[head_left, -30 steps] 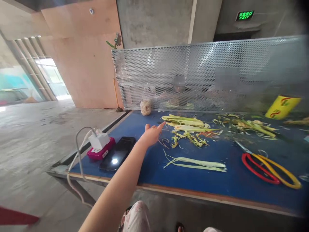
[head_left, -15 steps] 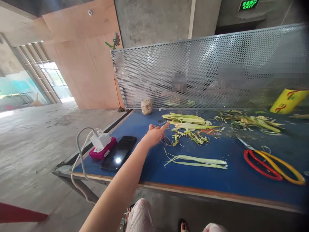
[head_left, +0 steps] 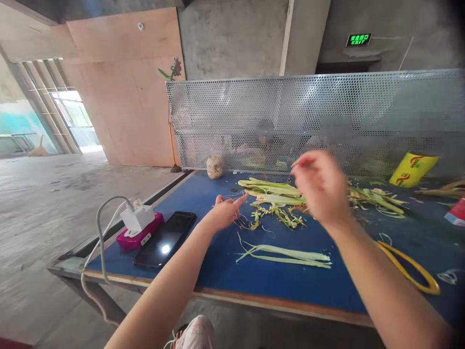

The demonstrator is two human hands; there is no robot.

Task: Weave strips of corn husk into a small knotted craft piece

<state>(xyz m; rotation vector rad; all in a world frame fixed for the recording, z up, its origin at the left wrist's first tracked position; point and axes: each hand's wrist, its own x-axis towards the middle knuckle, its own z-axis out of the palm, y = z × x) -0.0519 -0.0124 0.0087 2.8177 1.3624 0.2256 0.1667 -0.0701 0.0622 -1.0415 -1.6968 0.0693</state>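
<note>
My left hand [head_left: 225, 213] is low over the blue table, index finger stretched out and thumb apart, beside thin loose threads [head_left: 241, 220]. Its index fingertip is close to a pile of pale green husk leaves [head_left: 271, 189]. Raised in the air to the right, my right hand [head_left: 319, 186] is slightly blurred. Its fingers are curled together at the tips; what they pinch, if anything, cannot be made out. Below the hands lie split pale green strips [head_left: 286, 254] and yellowish-green scraps [head_left: 281, 213]. My right forearm covers most of the scissors, leaving the yellow handle [head_left: 417, 266] showing.
A black phone [head_left: 167, 237] and a magenta power strip [head_left: 140, 232] with a white charger sit at the left. A small jar [head_left: 214, 167] stands before the perforated metal screen [head_left: 232, 111]. More stalks [head_left: 378, 198] and a yellow roll [head_left: 414, 169] are at the right.
My right hand has come into view from the right and is raised over the table, hiding part of the scissors. The view has shifted slightly; my left hand keeps its pose near the leaves.
</note>
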